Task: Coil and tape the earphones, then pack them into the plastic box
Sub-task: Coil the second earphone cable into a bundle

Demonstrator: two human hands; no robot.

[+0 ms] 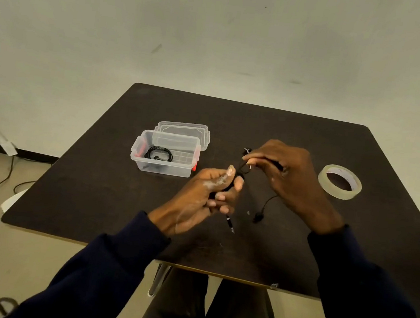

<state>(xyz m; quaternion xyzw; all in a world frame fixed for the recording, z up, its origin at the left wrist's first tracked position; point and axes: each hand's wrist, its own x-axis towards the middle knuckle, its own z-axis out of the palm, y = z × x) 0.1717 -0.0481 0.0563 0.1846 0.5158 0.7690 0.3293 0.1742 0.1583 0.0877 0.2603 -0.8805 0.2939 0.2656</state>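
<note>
My left hand and right hand both grip the black earphones above the table; plug and one bud dangle. Plastic box left, already holding another coil.

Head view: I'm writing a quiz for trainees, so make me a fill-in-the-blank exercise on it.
1. The clear plastic box stands with its clear lid ____.
2. The roll of clear tape lies on the dark table to the ____ of the right hand.
3. A coil of black earphones lies ____ the box.
Missing: off; right; inside.
</note>
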